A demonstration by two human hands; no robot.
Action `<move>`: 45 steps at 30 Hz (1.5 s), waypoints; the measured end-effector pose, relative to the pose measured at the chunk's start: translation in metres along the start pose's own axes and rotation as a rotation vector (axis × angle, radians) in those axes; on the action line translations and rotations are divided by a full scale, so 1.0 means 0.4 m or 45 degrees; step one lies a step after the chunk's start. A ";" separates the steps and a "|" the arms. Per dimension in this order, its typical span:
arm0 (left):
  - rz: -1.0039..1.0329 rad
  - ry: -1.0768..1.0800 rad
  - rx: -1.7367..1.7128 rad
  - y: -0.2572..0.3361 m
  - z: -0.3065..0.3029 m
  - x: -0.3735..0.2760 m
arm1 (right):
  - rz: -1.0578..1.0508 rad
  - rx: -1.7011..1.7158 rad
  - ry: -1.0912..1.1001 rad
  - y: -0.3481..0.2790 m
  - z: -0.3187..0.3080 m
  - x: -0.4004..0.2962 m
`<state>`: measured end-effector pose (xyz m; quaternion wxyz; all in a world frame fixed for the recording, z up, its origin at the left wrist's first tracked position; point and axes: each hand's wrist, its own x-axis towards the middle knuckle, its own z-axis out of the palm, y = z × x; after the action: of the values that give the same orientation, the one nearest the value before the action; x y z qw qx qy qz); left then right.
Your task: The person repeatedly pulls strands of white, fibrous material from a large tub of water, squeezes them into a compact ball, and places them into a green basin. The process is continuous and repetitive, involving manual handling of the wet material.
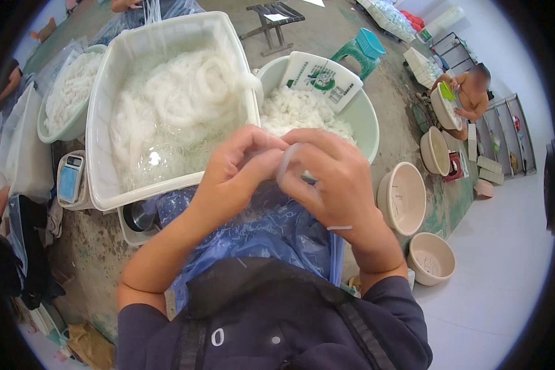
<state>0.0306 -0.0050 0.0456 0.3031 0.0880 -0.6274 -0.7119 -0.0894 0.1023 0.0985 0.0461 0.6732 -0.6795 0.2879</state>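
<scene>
My left hand (240, 169) and my right hand (335, 173) meet fingertip to fingertip above my lap. A thin, wet, translucent whitish strand (286, 163) loops over the fingers of my right hand. My left thumb and index finger pinch at its near part, though the fingers partly hide the grip. Directly beyond my left hand stands a large white plastic tub (95, 138) holding water and a coiled mass of pale strands (194, 88). Past my right hand sits a round pale green basin (370, 122) with clumped white strands (305, 111) in it.
A white printed panel (323, 81) leans inside the green basin. Left of the tub are a scale-like device (69, 180) and another basin (44, 125). Beige basins (401, 199) stand on the right floor. A person (474, 95) sits farther off. Blue plastic sheeting (268, 222) covers my lap.
</scene>
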 end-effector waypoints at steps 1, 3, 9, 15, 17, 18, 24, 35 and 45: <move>0.072 0.008 -0.072 -0.025 0.002 0.005 | 0.035 0.083 0.122 -0.003 0.003 -0.001; 0.021 -0.065 -0.367 -0.035 0.011 0.008 | 0.117 0.243 0.366 -0.004 0.013 -0.008; -0.371 -0.332 -1.118 -0.092 0.003 -0.019 | 0.656 1.960 0.708 0.022 0.048 -0.029; 0.486 -0.175 0.955 -0.151 0.053 -0.022 | 1.097 2.835 0.648 0.064 0.070 -0.021; 0.717 -0.055 0.952 -0.211 0.030 0.026 | 0.851 3.205 0.464 0.133 0.110 -0.049; 0.975 0.049 1.035 -0.239 -0.006 0.062 | 0.733 3.136 0.460 0.188 0.136 -0.073; 0.357 -0.182 0.757 -0.421 0.072 0.004 | 1.453 2.473 1.084 0.357 0.261 -0.161; 0.156 0.178 1.621 -0.313 -0.271 -0.116 | 0.123 -0.467 -0.084 0.511 0.392 -0.187; -0.236 0.415 1.847 -0.360 -0.395 -0.103 | -0.424 -0.777 -0.261 0.643 0.603 -0.173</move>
<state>0.0973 -0.1113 -0.1326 0.1968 0.4226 -0.8764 -0.1203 -0.2471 0.0358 -0.2177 0.2229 0.7553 -0.6163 -0.0088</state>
